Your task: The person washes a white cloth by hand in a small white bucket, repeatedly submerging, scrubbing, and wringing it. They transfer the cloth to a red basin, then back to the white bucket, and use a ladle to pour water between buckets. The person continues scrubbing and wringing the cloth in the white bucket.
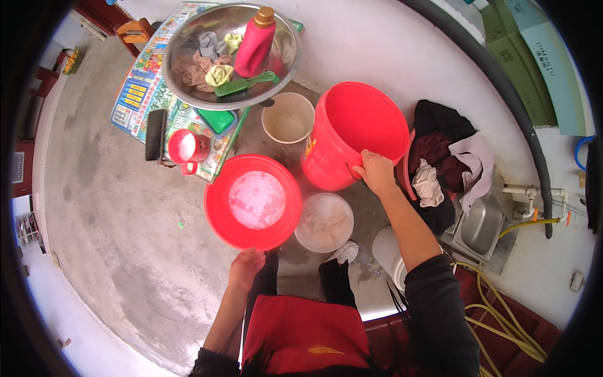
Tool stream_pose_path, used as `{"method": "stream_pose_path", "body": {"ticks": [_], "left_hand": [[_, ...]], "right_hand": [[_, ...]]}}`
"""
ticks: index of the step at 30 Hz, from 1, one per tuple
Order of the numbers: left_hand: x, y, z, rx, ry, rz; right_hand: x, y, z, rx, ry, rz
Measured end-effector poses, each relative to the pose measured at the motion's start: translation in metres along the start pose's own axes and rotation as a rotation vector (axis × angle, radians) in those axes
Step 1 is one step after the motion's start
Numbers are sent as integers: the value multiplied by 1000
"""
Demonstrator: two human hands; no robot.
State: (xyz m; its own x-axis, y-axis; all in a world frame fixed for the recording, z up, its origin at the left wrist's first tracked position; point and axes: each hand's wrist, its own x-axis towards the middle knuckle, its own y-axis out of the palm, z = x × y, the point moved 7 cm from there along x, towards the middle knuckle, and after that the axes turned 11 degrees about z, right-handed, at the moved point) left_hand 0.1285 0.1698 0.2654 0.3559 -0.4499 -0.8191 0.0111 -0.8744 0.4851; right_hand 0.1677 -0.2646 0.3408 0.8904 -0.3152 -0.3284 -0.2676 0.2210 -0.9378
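Observation:
My left hand (247,269) holds the near rim of a red plastic basin (221,231). Foamy, whitish liquid (256,200) covers the basin's bottom. With my right hand (375,172) I grip the near side of a large red plastic bucket (330,155) at its rim, where a thin handle shows. The bucket is tilted, its mouth facing up and towards me. Between my hands, nearer my feet, a translucent round tub (324,224) holds pale cloth under cloudy water. Behind the basin stands a cream bucket (288,118) with some liquid in it.
A low table (136,101) carries a steel bowl (188,96) with cloths, a pink detergent bottle (254,47) and a green brush (242,86), plus a red mug (188,147). On the right are piled clothes (438,160), a steel sink (480,224), a white bucket (388,252) and a yellow hose (499,313).

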Motion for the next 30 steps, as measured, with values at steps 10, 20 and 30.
{"method": "stream_pose_path", "body": {"ticks": [10, 20, 30], "left_hand": [[60, 24, 55, 167, -83, 51], [165, 55, 165, 488, -161, 390], [301, 32, 239, 2121, 369, 170]], "right_hand": [[17, 175, -34, -144, -5, -67], [-70, 245, -13, 525, 20, -16], [-119, 430, 8, 465, 455, 421]]}}
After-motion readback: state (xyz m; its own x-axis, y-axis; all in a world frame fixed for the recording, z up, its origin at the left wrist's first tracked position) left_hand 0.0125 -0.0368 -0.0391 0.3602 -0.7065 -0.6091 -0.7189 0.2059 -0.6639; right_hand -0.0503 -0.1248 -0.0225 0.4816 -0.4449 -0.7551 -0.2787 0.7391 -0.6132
